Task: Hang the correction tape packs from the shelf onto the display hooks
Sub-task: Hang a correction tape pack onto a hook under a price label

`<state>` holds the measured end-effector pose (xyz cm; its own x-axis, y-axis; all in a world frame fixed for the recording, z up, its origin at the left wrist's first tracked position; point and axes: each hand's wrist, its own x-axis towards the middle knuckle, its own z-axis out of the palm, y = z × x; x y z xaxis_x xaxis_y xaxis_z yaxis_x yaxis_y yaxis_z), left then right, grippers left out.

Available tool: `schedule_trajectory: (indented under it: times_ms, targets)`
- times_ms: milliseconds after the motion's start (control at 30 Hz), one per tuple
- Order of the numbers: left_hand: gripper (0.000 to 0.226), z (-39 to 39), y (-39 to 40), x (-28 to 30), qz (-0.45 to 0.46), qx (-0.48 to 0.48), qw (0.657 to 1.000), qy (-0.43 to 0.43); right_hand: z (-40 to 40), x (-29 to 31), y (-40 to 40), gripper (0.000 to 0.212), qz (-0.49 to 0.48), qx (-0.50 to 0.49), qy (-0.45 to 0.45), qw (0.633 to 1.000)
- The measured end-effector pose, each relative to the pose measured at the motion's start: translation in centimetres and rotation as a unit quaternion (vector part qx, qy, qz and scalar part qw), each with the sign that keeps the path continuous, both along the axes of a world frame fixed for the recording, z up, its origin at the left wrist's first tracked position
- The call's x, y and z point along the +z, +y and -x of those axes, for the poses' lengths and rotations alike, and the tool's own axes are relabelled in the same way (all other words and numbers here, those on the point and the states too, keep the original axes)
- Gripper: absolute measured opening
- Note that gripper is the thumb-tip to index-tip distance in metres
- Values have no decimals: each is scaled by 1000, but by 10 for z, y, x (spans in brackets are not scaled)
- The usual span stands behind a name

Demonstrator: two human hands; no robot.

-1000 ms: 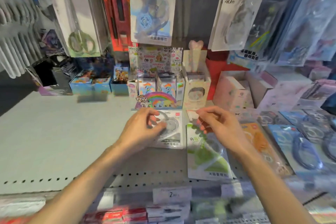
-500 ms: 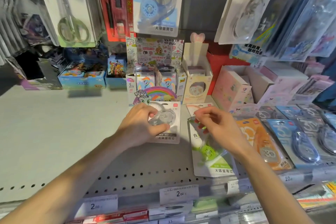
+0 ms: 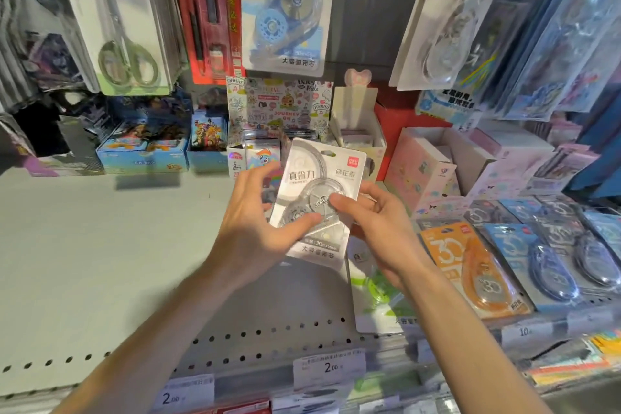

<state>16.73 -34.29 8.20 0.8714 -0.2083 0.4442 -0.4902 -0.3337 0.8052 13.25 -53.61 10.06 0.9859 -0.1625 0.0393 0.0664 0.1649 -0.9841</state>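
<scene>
A grey correction tape pack (image 3: 317,198) is held tilted above the shelf (image 3: 100,262), gripped on its left edge by the left hand (image 3: 258,232) and on its right edge by the right hand (image 3: 376,228), thumbs pressed on the blister. A green pack (image 3: 379,299) is seen lying on the shelf beneath the right hand.

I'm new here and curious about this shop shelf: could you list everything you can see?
white correction tape pack: one, white-grey, held above the shelf
green correction tape pack: one, lying on the shelf under the right hand
orange correction tape pack: one, on the shelf, right
blue correction tape packs: several, far right
hanging blue correction tape pack: one, top centre
scissors pack: one, green-backed, hanging top left
shelf: one, grey
left hand: grips the white pack
right hand: grips the white pack
</scene>
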Motion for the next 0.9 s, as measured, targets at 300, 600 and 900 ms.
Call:
schedule_trajectory:
  times_ms: [300,600,900]
  targets:
    - [40,-15,-27,2,225,-122,938,234,6,5,-41,24,130,-16,-8,991]
    - [53,-27,-10,-5,191,-62,952,233,2,-11,-100,20,603,-53,57,794]
    - [42,-31,-8,-14,161,-41,952,259,-7,-12,-99,23,553,-2,93,828]
